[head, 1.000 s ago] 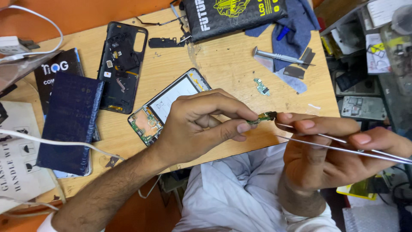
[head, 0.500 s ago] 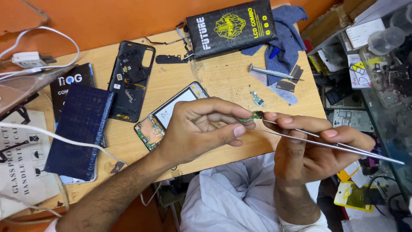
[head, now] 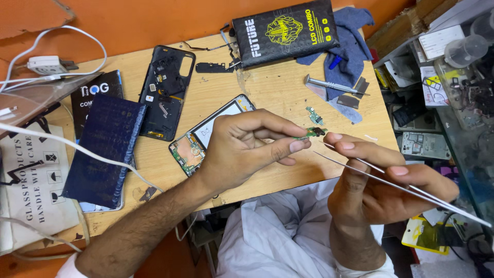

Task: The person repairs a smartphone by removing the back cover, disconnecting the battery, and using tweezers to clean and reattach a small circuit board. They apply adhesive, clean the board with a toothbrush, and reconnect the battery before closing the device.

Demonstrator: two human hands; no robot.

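**Risk points: small green circuit board held between hand and tweezers**

The left hand [head: 242,149] is closed in a pinch, thumb and forefinger gripping a small green circuit board [head: 310,133] at its near end. The board is held in the air, above the near edge of the pale wooden counter [head: 278,92] and just beyond the left fingertips. The right hand [head: 381,180] is closed around long silver metal tweezers [head: 401,183], whose tips meet the far end of the board.

Likely faults, judged from this position:

- Drop. The pinch covers little of the board. A slip would probably send it past the counter edge into the white cloth of the lap [head: 278,231] below both hands, where a part this small is hard to find.
- Bending or scratching. Tweezer pressure against a board held at one end could flex it or mark its contacts.
- Mix-up. A second small green board [head: 314,115] lies on the counter just beyond the left fingertips.
- Knocking. The opened phone with its white inner frame exposed [head: 206,138] lies partly under the left hand; a lowered wrist could disturb it.
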